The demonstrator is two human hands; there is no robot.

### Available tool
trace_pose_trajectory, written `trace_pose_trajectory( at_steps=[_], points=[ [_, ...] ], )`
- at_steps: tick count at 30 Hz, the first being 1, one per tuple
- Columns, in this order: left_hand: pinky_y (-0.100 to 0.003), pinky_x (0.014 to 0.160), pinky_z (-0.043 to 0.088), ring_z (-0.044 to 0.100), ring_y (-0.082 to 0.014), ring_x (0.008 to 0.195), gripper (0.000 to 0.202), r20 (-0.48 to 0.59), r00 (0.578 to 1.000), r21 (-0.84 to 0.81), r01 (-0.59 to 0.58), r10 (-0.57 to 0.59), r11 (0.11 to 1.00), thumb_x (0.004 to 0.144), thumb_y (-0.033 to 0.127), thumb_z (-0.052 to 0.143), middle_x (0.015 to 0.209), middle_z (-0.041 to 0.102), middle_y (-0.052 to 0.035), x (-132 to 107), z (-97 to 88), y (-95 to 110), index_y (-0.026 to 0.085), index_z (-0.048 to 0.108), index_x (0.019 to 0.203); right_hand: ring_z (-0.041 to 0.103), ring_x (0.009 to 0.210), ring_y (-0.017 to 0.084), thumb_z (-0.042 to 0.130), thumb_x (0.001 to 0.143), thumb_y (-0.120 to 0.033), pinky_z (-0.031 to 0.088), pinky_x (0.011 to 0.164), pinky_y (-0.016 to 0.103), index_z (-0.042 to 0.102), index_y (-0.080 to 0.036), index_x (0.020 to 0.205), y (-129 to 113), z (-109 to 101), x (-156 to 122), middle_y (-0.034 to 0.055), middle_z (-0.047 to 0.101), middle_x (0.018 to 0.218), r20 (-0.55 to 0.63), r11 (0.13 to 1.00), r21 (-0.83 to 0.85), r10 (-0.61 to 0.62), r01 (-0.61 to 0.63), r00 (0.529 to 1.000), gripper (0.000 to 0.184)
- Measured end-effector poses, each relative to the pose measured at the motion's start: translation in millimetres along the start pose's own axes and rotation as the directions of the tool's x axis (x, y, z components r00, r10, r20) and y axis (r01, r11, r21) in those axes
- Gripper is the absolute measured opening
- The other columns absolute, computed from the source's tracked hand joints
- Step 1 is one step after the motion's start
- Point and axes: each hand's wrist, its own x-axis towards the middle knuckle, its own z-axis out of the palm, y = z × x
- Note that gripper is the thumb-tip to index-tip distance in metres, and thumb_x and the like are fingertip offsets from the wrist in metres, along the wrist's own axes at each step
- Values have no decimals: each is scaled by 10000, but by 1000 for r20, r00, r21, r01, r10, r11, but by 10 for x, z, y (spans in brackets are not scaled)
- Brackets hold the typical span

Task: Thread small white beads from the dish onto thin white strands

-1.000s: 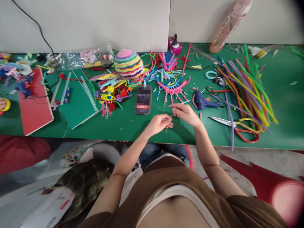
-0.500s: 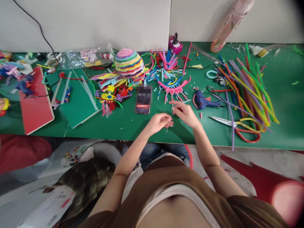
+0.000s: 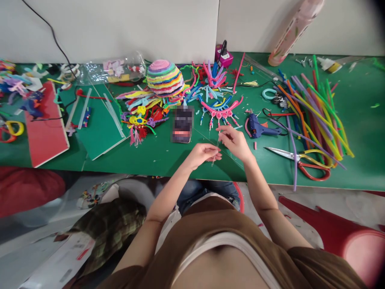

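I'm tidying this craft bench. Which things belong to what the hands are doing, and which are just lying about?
In hand:
left hand
right hand
thin thread pinched between them

Lying about:
glue gun
scissors
pipe cleaners
striped dome
phone

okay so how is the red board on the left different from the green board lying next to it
The red board is nearly bare, with a purple craft piece at its far end; the green board carries clear sticks. The red board runs square to the table edge; the green one lies skewed. Both are flat rectangles.
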Motion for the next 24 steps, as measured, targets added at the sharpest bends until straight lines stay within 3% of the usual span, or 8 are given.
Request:
trace_pose_trajectory(
  at_steps=[10, 15, 24],
  points=[
    [-283, 735, 551, 719, -169, 772, 335, -6, 1000, -89, -3, 3, 996, 706, 336, 781, 856, 748, -100, 1, 49, 1, 108, 683, 931, 520, 583, 112, 504, 884, -354, 396, 559, 250, 601, -203, 1047, 12, 30, 9, -1, 598, 686, -80, 994, 104, 46, -37, 996, 243],
    [-257, 663, 548, 704, -141, 694, 360, 25, 999, -93, 22, -20, 995, 703, 338, 783, 820, 743, -78, 31, 13, -58, 119, 680, 969, 513, 591, 106, 505, 883, -369, 386, 550, 239, 592, -200, 1072, 39, 6, 5, -7, 584, 685, -49, 988, 154, 36, -28, 998, 268],
    [-258, 652, 540, 706, -156, 695, 377, -15, 999, -60, 35, -36, 998, 651, 357, 811, 797, 747, -92, -3, 33, -44, 107, 695, 908, 503, 602, 104, 472, 908, -352, 381, 577, 241, 596, -197, 1072, 32, 0, -14, -3, 584, 704, -70, 996, 84, -26, 32, 997, 257]
  ],
)
